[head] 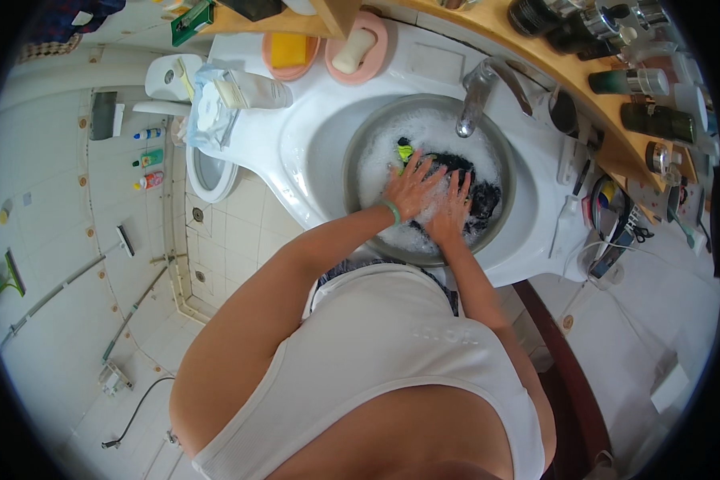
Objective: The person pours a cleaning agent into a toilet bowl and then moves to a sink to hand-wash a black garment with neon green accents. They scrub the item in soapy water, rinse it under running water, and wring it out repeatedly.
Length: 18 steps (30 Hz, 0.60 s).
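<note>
A round metal basin (352,174) sits in the white washbasin (303,138), filled with sudsy water (390,129). Dark cloth (486,200) with a bright yellow-green patch (404,151) lies partly under the foam. My left hand (413,187), with a green band at the wrist, rests spread on the foam and cloth at the basin's middle. Close beside it, my right hand (450,210) presses flat on the dark cloth, fingers apart. Neither hand visibly grasps anything. Foam hides some of the fingertips and much of the cloth.
A chrome faucet (473,99) reaches over the basin's far rim. Behind the sink are a pink dish with white soap (354,51) and another with a yellow block (288,50). A tube (261,90) and wipes pack (211,114) lie left. Bottles (627,81) crowd a wooden shelf.
</note>
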Available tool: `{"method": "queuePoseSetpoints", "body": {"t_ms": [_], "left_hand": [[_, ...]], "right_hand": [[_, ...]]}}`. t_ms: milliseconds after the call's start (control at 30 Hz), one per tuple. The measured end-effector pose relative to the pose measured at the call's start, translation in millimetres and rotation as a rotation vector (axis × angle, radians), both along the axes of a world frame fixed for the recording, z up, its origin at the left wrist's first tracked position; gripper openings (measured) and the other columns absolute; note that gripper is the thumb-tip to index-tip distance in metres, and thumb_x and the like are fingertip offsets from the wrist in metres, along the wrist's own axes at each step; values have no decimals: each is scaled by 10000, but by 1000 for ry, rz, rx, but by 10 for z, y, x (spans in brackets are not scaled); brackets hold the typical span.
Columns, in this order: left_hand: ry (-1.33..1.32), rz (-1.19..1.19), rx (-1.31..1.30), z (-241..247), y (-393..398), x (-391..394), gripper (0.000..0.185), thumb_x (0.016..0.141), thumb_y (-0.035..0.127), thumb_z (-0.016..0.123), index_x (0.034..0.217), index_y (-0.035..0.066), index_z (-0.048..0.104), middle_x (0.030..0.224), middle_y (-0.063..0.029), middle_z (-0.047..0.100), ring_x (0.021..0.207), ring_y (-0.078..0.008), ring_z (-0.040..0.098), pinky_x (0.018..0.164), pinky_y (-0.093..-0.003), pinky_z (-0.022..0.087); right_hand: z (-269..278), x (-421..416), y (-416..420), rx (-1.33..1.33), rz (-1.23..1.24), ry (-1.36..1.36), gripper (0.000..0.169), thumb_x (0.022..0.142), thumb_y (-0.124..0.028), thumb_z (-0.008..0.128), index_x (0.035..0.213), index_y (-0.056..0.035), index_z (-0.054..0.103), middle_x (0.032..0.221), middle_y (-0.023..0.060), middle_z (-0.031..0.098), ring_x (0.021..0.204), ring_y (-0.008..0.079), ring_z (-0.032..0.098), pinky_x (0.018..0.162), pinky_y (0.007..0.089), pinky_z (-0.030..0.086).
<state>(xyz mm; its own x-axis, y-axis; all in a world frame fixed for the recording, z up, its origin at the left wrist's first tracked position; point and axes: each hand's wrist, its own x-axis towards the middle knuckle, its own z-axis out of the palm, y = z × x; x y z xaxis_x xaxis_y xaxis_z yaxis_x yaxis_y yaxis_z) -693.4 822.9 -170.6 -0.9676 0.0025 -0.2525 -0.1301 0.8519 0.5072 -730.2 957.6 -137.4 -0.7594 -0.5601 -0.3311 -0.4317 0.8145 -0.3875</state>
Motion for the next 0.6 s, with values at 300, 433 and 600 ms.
{"method": "queuePoseSetpoints", "body": {"t_ms": [300,433,600], "left_hand": [[-245,35,300,-494,-211,-612,576,833,347,589,1383,237,458,1269,-178,557,1163,-412,532,992,-583,394],[-394,-618,-397,-1121,-259,-1062,503,874,304,541,1311,58,509,1179,-201,617,1103,-358,588,996,-435,434],[-28,286,286,-105,-398,-994,493,805,248,679,1234,39,556,1027,-194,672,954,-298,651,911,-428,496]], "right_hand": [[-1431,-515,311,412,326,-321,444,893,-174,436,1296,-11,527,1411,256,399,1358,449,274,1133,533,186],[-1467,-950,276,445,84,-643,367,904,-221,431,1107,-39,676,1302,225,534,1308,390,391,1092,492,282],[-256,-1024,100,-311,-315,-432,632,730,-281,721,1280,-46,517,1338,212,476,1245,393,432,1053,456,344]]}}
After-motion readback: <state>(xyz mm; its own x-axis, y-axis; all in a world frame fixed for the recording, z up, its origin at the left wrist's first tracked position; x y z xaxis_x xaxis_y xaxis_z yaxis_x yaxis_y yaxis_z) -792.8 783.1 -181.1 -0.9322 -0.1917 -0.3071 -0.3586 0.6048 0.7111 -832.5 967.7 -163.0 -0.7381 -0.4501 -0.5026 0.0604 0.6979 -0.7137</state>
